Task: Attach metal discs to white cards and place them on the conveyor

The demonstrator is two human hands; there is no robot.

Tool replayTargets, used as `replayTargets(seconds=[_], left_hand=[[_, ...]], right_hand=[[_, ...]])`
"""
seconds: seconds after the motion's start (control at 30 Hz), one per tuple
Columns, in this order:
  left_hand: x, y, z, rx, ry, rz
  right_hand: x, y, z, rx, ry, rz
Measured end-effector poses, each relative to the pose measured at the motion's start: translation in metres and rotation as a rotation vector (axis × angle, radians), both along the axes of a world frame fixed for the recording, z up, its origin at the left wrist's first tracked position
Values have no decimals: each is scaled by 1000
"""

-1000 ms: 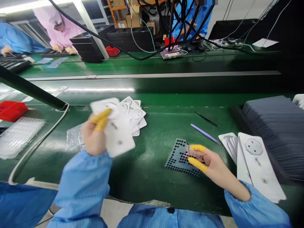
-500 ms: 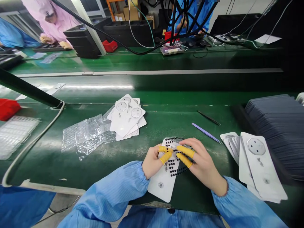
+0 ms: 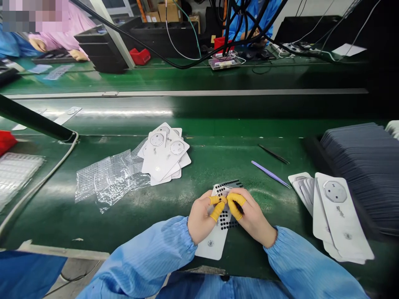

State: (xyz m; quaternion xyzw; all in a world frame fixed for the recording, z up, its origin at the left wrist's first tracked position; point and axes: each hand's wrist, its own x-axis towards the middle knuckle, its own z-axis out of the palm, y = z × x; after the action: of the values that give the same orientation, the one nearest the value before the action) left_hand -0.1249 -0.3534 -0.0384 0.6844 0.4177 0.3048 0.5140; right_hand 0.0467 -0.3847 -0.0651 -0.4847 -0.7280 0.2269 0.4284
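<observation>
Head view, lower centre: my left hand (image 3: 202, 218) pinches white card (image 3: 215, 236), steadying it; right hand (image 3: 251, 216) pinches dotted sheet (image 3: 229, 195) over it for alignment, I judge.

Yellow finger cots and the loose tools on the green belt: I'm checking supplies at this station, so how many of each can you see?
Yellow finger cots on the left hand: 2
Yellow finger cots on the right hand: 2
Purple tweezers: 1
Thin black tool: 1
Total: 6
Both hands rest on a white card under a black-dotted sheet.
</observation>
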Motion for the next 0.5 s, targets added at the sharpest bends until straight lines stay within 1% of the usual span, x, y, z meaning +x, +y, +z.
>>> replayTargets(seconds=[0.07,0.1,0.13,0.2,0.27,0.3,0.33,0.37,0.4,0.5], left_hand=[[-7,8,-1,11,34,-7],[-13,14,-1,14,47,9],[-21,22,1,16,50,52],[-39,38,8,4,8,221],[-55,47,20,-2,-116,425],[-59,48,27,-3,-196,493],[-60,45,32,-7,-274,521],[-58,41,37,-22,-337,510],[-54,34,39,-55,-378,471],[-35,11,37,-227,-388,309]], right_hand=[[0,4,-4,-65,35,-58],[0,5,-6,-96,54,-80],[0,6,-6,-124,70,-94],[1,7,-6,-159,96,-96],[1,5,-3,-167,103,-80],[2,5,-1,-164,104,-74],[3,5,1,-165,119,-75],[4,5,4,-171,147,-81],[6,5,6,-184,182,-90],[11,8,13,-234,264,-119]])
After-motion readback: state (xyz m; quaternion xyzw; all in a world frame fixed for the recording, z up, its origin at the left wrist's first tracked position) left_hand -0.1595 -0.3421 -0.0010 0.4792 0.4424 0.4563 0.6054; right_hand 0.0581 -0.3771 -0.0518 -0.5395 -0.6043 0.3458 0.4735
